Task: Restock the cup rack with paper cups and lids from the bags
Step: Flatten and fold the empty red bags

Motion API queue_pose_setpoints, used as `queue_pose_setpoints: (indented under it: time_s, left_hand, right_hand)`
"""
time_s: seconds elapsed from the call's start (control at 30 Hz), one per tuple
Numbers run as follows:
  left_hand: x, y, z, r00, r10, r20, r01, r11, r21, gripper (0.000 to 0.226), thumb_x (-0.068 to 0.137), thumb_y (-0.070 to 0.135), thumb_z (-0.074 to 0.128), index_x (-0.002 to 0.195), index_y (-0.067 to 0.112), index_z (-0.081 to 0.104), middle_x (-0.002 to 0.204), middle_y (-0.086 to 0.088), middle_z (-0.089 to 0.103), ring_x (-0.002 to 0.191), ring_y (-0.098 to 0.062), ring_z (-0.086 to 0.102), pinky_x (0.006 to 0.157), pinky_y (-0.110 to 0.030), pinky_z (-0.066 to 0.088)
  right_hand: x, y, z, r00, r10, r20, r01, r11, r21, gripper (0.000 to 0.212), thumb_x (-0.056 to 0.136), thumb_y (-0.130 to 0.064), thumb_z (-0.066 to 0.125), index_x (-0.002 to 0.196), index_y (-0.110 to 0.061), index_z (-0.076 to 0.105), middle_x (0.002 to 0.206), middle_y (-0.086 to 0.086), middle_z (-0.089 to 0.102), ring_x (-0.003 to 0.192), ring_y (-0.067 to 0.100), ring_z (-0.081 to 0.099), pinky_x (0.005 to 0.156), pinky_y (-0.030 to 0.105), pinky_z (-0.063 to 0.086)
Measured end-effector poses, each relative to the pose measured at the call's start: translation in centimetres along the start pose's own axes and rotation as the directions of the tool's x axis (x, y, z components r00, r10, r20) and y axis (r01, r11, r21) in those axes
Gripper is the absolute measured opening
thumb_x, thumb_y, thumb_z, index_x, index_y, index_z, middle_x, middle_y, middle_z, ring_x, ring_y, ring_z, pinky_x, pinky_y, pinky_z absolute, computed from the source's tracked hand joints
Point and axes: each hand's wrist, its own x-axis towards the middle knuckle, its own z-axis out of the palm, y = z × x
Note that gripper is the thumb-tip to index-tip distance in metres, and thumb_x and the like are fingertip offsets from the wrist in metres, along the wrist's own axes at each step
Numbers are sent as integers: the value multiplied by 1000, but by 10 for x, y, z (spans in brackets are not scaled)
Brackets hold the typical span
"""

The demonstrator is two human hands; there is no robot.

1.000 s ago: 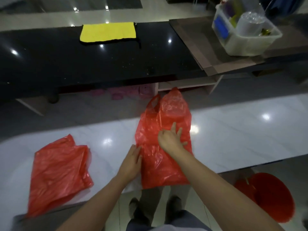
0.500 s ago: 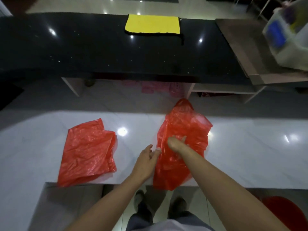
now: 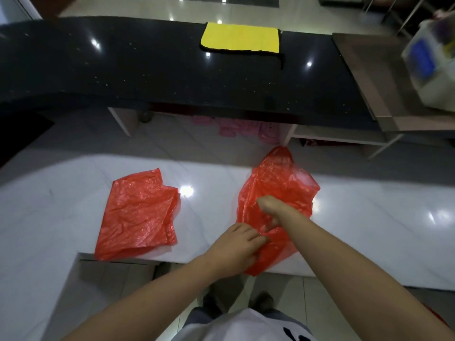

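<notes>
Head view, lower centre of the frame: left hand [image 3: 237, 247] curled, fingers pinching a fold of the crumpled red plastic bag [image 3: 283, 193] at its near edge, where the film hangs over the front lip of the white marble counter [image 3: 369, 217]. Right hand [image 3: 268, 207] just above it, knuckles up, fingers tucked down into the red film — closed on the bag, though how much plastic is actually gathered cannot be told from here. Bag's far end raised in a peak toward mid-frame; looks limp and near flat, contents not visible.

Left of centre: a second red bag [image 3: 139, 212], flattened on the same counter, well apart from both hands, untouched.

Upper frame: black stone counter [image 3: 123, 70] with a yellow cloth [image 3: 240, 38] on it. Far right, blurred: a clear plastic bin [image 3: 433, 65] on a brown surface. No cup rack, cups or lids identifiable anywhere in view.

Judging the step in hand as flattening or folding a likely emptied bag. To do it well: keep the left pinch firm as an anchor, sweep the right hand away from it to press the air out — thin film slides on polished marble, so draw the overhanging edge back onto the counter first, lest the bag slip off toward the floor.
</notes>
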Motion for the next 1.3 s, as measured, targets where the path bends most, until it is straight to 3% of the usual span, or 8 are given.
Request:
queue_pose_setpoints:
  time_s: [0.13,0.33,0.5,0.7,0.9,1.1,1.2,1.3]
  left_hand:
    - [-7,-24,9,997,77,-12,-73,977,199,38,82,39,79,115,24,69,117,2,66,117,-20,56,111,-39,41]
    - [-27,-66,-3,980,-161,-118,186,953,241,33,83,28,81,113,22,69,125,-3,60,124,-28,53,109,-46,43]
    - [-33,-13,2,572,-811,-125,656,544,-524,25,94,15,58,110,26,44,113,8,43,104,-8,45,80,-7,39]
    - [-29,41,35,652,-754,78,654,508,-560,52,93,56,61,138,31,51,130,12,49,120,-6,45,105,-24,40]
    - [0,52,41,543,-834,98,627,325,-708,50,94,45,67,139,26,56,129,9,58,113,-6,57,99,-22,47]
    - [1,53,52,522,-842,139,640,278,-717,8,92,36,73,94,28,69,110,8,49,100,-7,56,91,-11,43]
    - [-12,54,64,435,-891,132,662,217,-717,20,95,28,70,78,27,60,102,5,46,87,-6,53,79,-7,40]
    - [-36,41,76,248,-962,112,677,90,-730,36,96,25,67,63,23,54,93,-14,55,72,-11,53,75,-34,54]
  right_hand:
    - [-5,8,-20,998,-55,-6,52,970,-237,35,105,-14,34,118,3,63,121,20,65,91,28,56,82,37,46]
    - [10,52,-28,980,-197,-43,133,792,-596,51,105,-34,29,154,-24,35,161,19,25,145,39,29,120,40,23]
    - [7,74,-15,974,-212,-84,82,669,-739,64,101,-56,27,159,-36,9,168,8,-9,152,39,9,120,58,19]
    - [8,88,-2,956,-209,-206,4,711,-703,67,104,-54,23,160,-31,-5,167,9,-18,154,33,-6,119,57,19]
    - [16,92,4,955,-176,-239,-38,725,-687,70,105,-53,21,158,-26,-15,164,11,-27,153,35,-14,120,56,16]
    - [19,88,10,947,-176,-269,-46,754,-655,71,103,-52,22,159,-24,-13,164,13,-25,153,38,-11,119,57,16]
    - [21,86,10,945,-165,-281,-56,767,-639,74,102,-55,21,159,-23,-12,164,14,-24,152,40,-11,119,58,16]
    - [23,86,7,946,-155,-286,-66,769,-636,78,100,-62,21,159,-23,-13,163,18,-23,151,42,-12,116,58,22]
